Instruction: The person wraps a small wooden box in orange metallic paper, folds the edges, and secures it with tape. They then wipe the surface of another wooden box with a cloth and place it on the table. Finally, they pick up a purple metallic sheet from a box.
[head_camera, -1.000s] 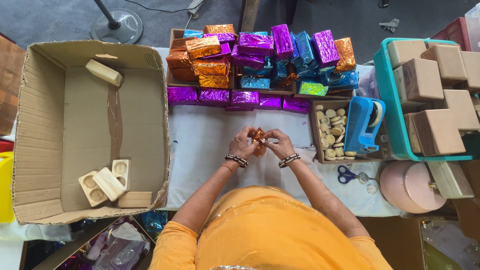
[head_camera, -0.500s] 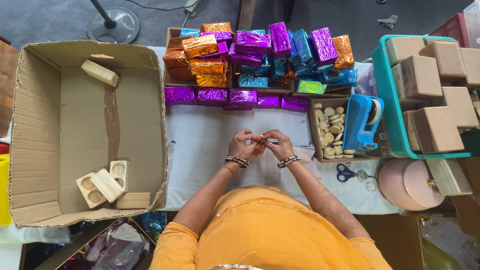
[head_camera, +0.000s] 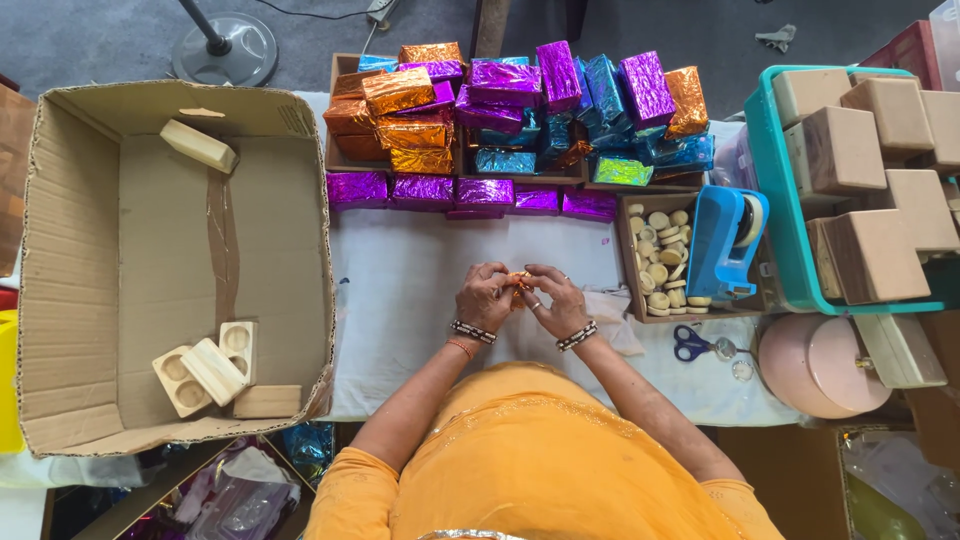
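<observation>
My left hand (head_camera: 485, 296) and my right hand (head_camera: 553, 299) meet over the white table cloth (head_camera: 400, 290), both pinching a small piece wrapped in orange foil (head_camera: 519, 283). Most of that piece is hidden by my fingers. Beaded bangles sit on both wrists. Just right of my hands stands a small cardboard tray (head_camera: 634, 262) holding several round pale wooden pieces. Beyond my hands lies a pile of foil-wrapped blocks (head_camera: 520, 110) in purple, orange and blue.
A big open cardboard box (head_camera: 120, 270) at left holds wooden blocks (head_camera: 205, 368). A blue tape dispenser (head_camera: 728, 240) and scissors (head_camera: 692, 344) lie at right, beside a teal crate (head_camera: 775, 200) of brown boxes and a pink round box (head_camera: 815, 365).
My hands have kept working the small orange foil piece in place, fingers shifting slightly around it. Nothing else moved.
</observation>
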